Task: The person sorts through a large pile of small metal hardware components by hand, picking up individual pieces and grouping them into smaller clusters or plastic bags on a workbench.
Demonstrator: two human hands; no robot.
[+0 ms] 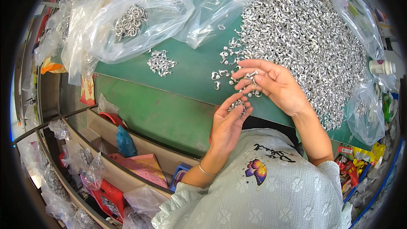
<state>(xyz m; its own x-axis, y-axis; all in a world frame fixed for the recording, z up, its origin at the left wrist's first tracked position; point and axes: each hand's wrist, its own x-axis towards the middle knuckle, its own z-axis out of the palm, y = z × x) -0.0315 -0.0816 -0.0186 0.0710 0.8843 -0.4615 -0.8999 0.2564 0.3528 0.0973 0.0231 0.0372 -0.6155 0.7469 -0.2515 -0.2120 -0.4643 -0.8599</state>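
My left hand [226, 126] is curled around a few small silver metal pieces [237, 107], some of them ring-like, just off the table's front edge. Above it, my right hand [277, 88] pinches a small curved silver metal piece [253, 76] between thumb and fingers. The two hands are close together but apart. Right beside them a large heap of shiny curved metal pieces [296, 29] spreads over the green tabletop [195, 70]. A few loose pieces [217, 75] lie at the heap's left edge. Farther left sits a small pile of similar pieces [161, 62].
An opened clear plastic bag [165, 15] with silver rings [130, 22] lies at the back left. Another clear bag [366, 114] hangs at the right edge, near a white bottle [381, 67]. Below left are an open drawer [144, 144] and a red basket [106, 195].
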